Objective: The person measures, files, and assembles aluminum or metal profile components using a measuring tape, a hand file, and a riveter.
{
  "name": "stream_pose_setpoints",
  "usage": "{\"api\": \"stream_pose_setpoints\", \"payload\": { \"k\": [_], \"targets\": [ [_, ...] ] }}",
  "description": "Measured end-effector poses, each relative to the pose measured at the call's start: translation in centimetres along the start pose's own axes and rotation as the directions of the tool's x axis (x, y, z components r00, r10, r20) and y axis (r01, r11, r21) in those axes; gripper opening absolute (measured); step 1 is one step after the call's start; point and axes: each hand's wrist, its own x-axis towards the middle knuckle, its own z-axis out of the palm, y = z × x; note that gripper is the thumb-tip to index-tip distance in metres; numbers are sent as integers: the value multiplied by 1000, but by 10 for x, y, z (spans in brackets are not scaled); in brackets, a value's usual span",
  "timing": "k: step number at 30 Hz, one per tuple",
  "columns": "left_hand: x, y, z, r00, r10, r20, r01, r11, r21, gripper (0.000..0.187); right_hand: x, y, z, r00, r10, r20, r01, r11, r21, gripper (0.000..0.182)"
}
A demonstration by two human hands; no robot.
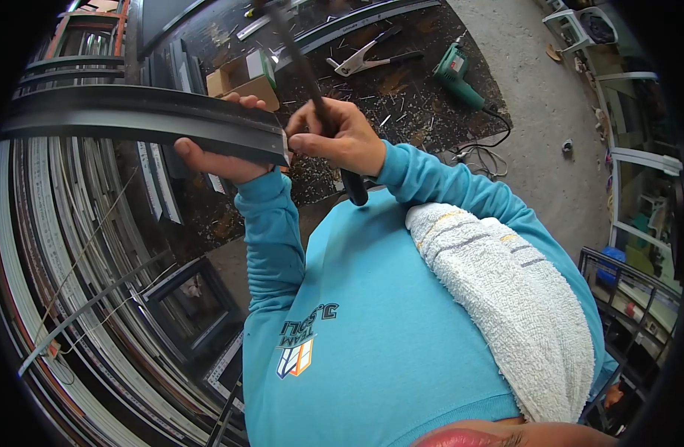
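Observation:
My left hand (226, 160) is wrapped round a dark metal profile (171, 123), thumb on the near side and fingertips over the far side. The profile reaches out to the left, and its angled cut end lies close to my right hand (338, 138). Closed round a long, dark, file-like tool (301, 63), my right hand has the black handle hanging below it and the shaft rising above. The right thumb and forefinger are right at the profile's cut end, where any small piece between them is hidden.
On the dark workbench (401, 112), strewn with shavings, lie a hand riveter (372, 58), a green drill (459, 78) with a cord, and an opened cardboard box (241, 78). Long profiles (66, 216) fill the left side. A white towel (506, 290) hangs over my shoulder.

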Motion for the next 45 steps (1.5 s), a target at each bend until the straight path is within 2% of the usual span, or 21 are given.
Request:
{"api": "stream_pose_setpoints", "payload": {
  "k": [4, 7, 8, 10, 11, 12, 13, 15, 17, 20, 21, 23, 25, 28, 29, 32, 33, 36, 39, 44, 45],
  "targets": [
    [1, 8, 15, 985, 170, 17, -171, 979, 110, 77, -4, -8, -2, 998, 35, -54, -37, 999, -30, 35],
    [0, 10, 29, 959, 273, 81, -279, 957, 73, 74, 5, -49, -3, 953, 301, -30, -298, 951, 75, 41],
    [-1, 10, 34, 949, 269, 163, -265, 963, -45, 71, 9, -54, -7, 927, 376, -17, -372, 921, 114, 43],
    [-6, 14, 35, 926, 228, 302, -211, 973, -89, 71, 15, -60, -19, 948, 317, 10, -317, 944, 91, 48],
    [-6, 18, 37, 863, 257, 436, -339, 933, 119, 69, 17, -64, -25, 971, 237, 31, -238, 969, 66, 47],
    [-11, 16, 41, 864, 298, 405, -395, 902, 177, 66, 18, -67, -32, 986, 158, 52, -160, 986, 43, 46],
    [-12, 14, 42, 838, 316, 445, -421, 893, 159, 64, 19, -73, -43, 982, 122, 142, -127, 992, 27, 49],
    [-17, 12, 50, 795, 317, 517, -466, 866, 184, 62, 26, -65, -57, 986, -86, 142, 79, 995, 54, 51],
    [-31, 9, 67, 761, 267, 591, -496, 826, 267, 63, 27, -74, -72, 982, -118, 146, 97, 985, 141, 56],
    [-46, -10, 69, 776, 230, 587, -511, 775, 372, 69, 30, -86, -106, 959, -139, 249, 121, 989, 88, 58],
    [-52, -20, 66, 791, 264, 552, -518, 770, 374, 69, 32, -86, -116, 959, -134, 251, 129, 991, 35, 59],
    [-60, -43, 56, 806, 342, 483, -543, 753, 372, 69, 39, -79, -128, 944, -223, 241, 234, 972, -17, 60],
    [-62, -54, 46, 832, 328, 448, -513, 762, 394, 71, 39, -74, -130, 937, -291, 196, 301, 953, -27, 62],
    [-71, -74, 60, 832, 358, 424, -522, 765, 377, 74, 38, -63, -126, 977, -146, 156, 117, 977, 180, 64],
    [-73, -78, 68, 817, 370, 442, -543, 753, 373, 75, 42, -58, -126, 984, -116, 136, 93, 982, 164, 70],
    [-75, -78, 74, 813, 346, 469, -549, 725, 417, 77, 34, -63, -122, 997, 7, 83, -32, 951, 309, 64],
    [-75, -80, 73, 815, 350, 462, -549, 720, 424, 76, 30, -73, -123, 991, 104, 84, -125, 945, 303, 50],
    [-74, -94, 58, 812, 406, 419, -569, 711, 414, 71, 33, -72, -120, 974, 186, 127, -221, 899, 379, 36],
    [-76, -102, 46, 858, 329, 395, -499, 719, 483, 60, 38, -73, -110, 992, 112, 62, -127, 924, 360, 30],
    [-85, -104, 44, 945, 66, 320, -262, 740, 619, 55, 42, -82, -97, 990, 126, 56, -138, 917, 374, 27],
    [-84, -108, 27, 972, 66, 225, -168, 863, 476, 54, 43, -84, -96, 990, 130, 56, -141, 913, 382, 27]
  ]
}}
